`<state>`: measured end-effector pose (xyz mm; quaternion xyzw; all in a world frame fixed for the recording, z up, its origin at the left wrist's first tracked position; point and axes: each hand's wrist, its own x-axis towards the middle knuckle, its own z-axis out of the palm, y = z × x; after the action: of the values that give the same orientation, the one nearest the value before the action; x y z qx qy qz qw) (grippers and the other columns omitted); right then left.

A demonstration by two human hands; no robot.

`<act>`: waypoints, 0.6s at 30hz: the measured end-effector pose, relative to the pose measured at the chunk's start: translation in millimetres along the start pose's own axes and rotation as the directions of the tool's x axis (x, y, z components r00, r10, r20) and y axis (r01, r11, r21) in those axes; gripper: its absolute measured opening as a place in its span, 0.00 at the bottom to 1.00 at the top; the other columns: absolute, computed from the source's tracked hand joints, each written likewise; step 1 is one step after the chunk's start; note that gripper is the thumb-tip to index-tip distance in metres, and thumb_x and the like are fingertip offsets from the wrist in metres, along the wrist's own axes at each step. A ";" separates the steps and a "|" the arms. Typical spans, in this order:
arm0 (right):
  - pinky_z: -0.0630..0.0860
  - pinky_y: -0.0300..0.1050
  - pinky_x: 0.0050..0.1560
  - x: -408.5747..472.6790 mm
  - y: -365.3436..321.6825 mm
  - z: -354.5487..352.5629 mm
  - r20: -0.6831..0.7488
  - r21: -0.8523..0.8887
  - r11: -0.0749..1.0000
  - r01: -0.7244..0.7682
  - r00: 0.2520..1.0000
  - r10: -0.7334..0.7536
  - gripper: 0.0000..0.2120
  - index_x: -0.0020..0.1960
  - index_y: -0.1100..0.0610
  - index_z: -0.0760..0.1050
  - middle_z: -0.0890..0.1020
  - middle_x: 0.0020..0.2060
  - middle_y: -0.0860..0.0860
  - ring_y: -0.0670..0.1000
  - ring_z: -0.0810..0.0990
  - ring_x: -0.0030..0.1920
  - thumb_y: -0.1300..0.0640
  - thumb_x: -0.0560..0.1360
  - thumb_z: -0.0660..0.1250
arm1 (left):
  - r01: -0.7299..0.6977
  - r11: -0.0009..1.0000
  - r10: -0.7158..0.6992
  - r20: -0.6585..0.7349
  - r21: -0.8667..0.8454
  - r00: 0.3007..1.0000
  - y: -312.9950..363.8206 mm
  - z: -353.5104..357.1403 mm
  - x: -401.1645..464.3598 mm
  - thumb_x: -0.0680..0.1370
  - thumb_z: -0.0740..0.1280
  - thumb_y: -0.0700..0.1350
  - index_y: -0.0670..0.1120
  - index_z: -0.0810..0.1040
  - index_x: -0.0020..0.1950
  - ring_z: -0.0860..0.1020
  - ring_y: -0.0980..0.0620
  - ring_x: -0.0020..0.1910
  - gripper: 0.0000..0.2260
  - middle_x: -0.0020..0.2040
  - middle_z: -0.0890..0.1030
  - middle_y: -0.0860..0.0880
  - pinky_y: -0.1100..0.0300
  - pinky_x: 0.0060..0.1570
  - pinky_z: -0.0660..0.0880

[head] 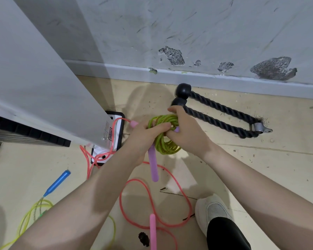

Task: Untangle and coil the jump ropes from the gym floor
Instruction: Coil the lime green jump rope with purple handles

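Observation:
A green jump rope point(165, 145) is wound into a tight coil held in front of me. My left hand point(143, 134) grips the coil's left side, and one purple handle point(153, 165) hangs down below that hand. My right hand point(186, 130) holds the coil's right side with the other purple handle tip point(177, 129) poking out between its fingers. A pink jump rope point(152, 204) lies in loose loops on the floor below, with one pink handle point(153, 231) near the bottom edge and another point(133, 124) by the machine base. A yellow rope point(29, 217) with a blue handle point(59, 182) lies at the lower left.
A thick black rope attachment point(219, 114) with rubber ends lies by the scuffed wall. A white machine panel point(34, 78) and its black-edged base point(116, 134) stand at the left, with the pink rope running around the base. My white shoe point(213, 212) is at the lower right.

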<state>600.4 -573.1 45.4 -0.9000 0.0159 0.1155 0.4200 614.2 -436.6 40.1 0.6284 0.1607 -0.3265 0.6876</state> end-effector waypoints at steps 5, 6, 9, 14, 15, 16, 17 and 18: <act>0.72 0.52 0.56 1.5 17.6 -3.1 0.162 -0.520 0.853 0.033 0.985 0.061 0.38 0.76 0.60 0.42 0.63 0.71 0.59 0.61 0.74 0.61 0.46 0.78 0.60 | -0.048 0.997 0.028 -0.273 -0.068 0.962 2.4 -9.4 11.1 0.70 0.73 0.44 0.42 0.81 0.47 0.78 0.48 0.37 0.08 0.37 0.80 0.46 0.55 0.45 0.76; 0.72 0.53 0.56 1.2 19.8 -4.0 0.140 -0.604 0.797 0.015 0.986 0.088 0.37 0.76 0.60 0.43 0.64 0.71 0.59 0.61 0.74 0.61 0.45 0.78 0.58 | -0.050 0.998 0.034 -0.308 -0.047 0.951 4.1 -13.9 13.2 0.69 0.73 0.45 0.43 0.81 0.44 0.78 0.48 0.35 0.08 0.36 0.80 0.46 0.55 0.44 0.76; 0.73 0.48 0.49 -1.8 23.2 2.1 -0.022 -0.766 0.639 0.067 0.991 -0.130 0.32 0.71 0.60 0.63 0.79 0.54 0.55 0.56 0.78 0.52 0.46 0.73 0.67 | -0.054 0.998 0.042 -0.338 -0.026 0.940 6.6 -19.0 13.4 0.71 0.72 0.44 0.43 0.80 0.41 0.77 0.50 0.32 0.04 0.34 0.80 0.46 0.58 0.38 0.75; 0.62 0.39 0.23 -2.0 20.1 31.4 -0.132 -0.881 0.469 0.058 0.923 -0.362 0.08 0.45 0.57 0.80 0.76 0.27 0.47 0.49 0.76 0.26 0.52 0.73 0.67 | -0.092 0.995 0.099 -0.290 0.039 0.952 -2.0 -10.1 12.0 0.72 0.71 0.42 0.41 0.79 0.45 0.76 0.52 0.31 0.06 0.32 0.78 0.48 0.63 0.33 0.74; 0.56 0.39 0.22 -1.4 15.7 32.9 -0.145 -0.875 0.483 0.024 0.940 -0.310 0.14 0.43 0.55 0.79 0.74 0.26 0.46 0.47 0.73 0.23 0.52 0.78 0.58 | -0.088 0.994 0.104 -0.290 0.068 0.951 -3.4 -10.7 12.5 0.72 0.72 0.43 0.42 0.79 0.45 0.76 0.53 0.31 0.06 0.33 0.78 0.49 0.63 0.33 0.73; 0.51 0.37 0.21 -1.4 15.4 34.4 -0.139 -0.875 0.484 0.009 0.953 -0.270 0.19 0.44 0.55 0.79 0.74 0.25 0.46 0.46 0.71 0.21 0.51 0.80 0.51 | -0.083 0.994 0.101 -0.287 0.075 0.952 -4.3 -11.5 13.0 0.72 0.72 0.44 0.42 0.79 0.46 0.77 0.54 0.32 0.08 0.34 0.79 0.49 0.63 0.34 0.74; 0.48 0.36 0.22 -1.7 11.6 31.4 -0.143 -0.869 0.494 -0.014 0.964 -0.224 0.19 0.47 0.55 0.80 0.74 0.26 0.46 0.47 0.70 0.18 0.51 0.78 0.52 | -0.075 0.996 0.086 -0.281 0.052 0.956 -4.0 -12.0 12.8 0.72 0.72 0.45 0.41 0.79 0.48 0.79 0.53 0.34 0.09 0.37 0.81 0.47 0.61 0.36 0.76; 0.45 0.34 0.22 -1.0 13.7 31.3 -0.129 -0.866 0.501 0.007 0.963 -0.238 0.17 0.52 0.56 0.80 0.76 0.27 0.47 0.48 0.69 0.17 0.52 0.74 0.57 | -0.066 0.998 0.067 -0.273 0.013 0.960 -3.7 -12.7 13.6 0.72 0.72 0.45 0.41 0.80 0.51 0.81 0.52 0.36 0.11 0.40 0.83 0.46 0.60 0.39 0.78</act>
<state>591.6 -558.3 15.9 -0.9948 -0.0588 -0.0279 -0.0782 624.2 -427.6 26.7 0.6736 0.2320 -0.2137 0.6684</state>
